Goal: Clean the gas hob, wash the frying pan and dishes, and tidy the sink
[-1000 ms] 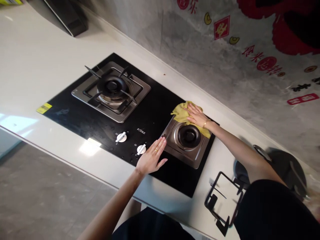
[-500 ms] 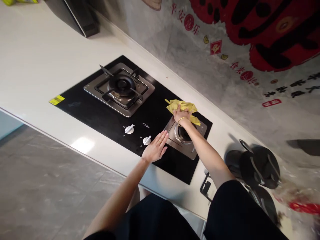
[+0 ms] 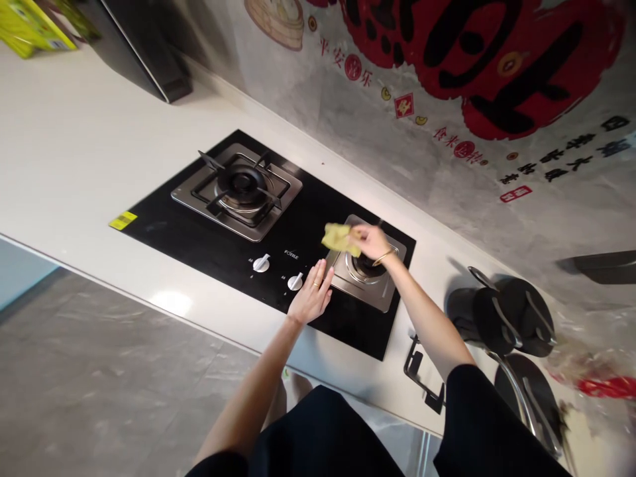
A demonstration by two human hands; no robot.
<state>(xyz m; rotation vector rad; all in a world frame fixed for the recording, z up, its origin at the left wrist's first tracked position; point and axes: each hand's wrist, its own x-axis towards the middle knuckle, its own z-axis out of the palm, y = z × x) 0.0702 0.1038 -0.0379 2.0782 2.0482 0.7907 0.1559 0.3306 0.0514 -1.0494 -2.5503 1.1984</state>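
Observation:
My right hand (image 3: 370,241) grips a yellow cloth (image 3: 336,238), slightly blurred, over the right burner's steel plate (image 3: 348,279). The cloth hangs toward the left, past the plate's edge; whether it touches the surface I cannot tell. My left hand (image 3: 311,291) lies flat with fingers stretched out on the black glass gas stove (image 3: 342,331), beside the plate's left edge and close to the right knob (image 3: 295,282). Part of the right burner (image 3: 366,262) is hidden behind my right hand and wrist. No pan support stands on that burner.
The left burner (image 3: 242,182) carries its black pan support. Another pan support (image 3: 422,374) lies on the white counter (image 3: 74,152), right of the stove. Dark lidded pots (image 3: 491,318) stand farther right. A dark appliance (image 3: 144,50) and yellow-green packets (image 3: 34,30) are at upper left.
My right hand has lifted the cloth from the plate's far edge and drawn it nearer and a little left, bunching it. My left hand stays flat on the stove. The camera view has shifted.

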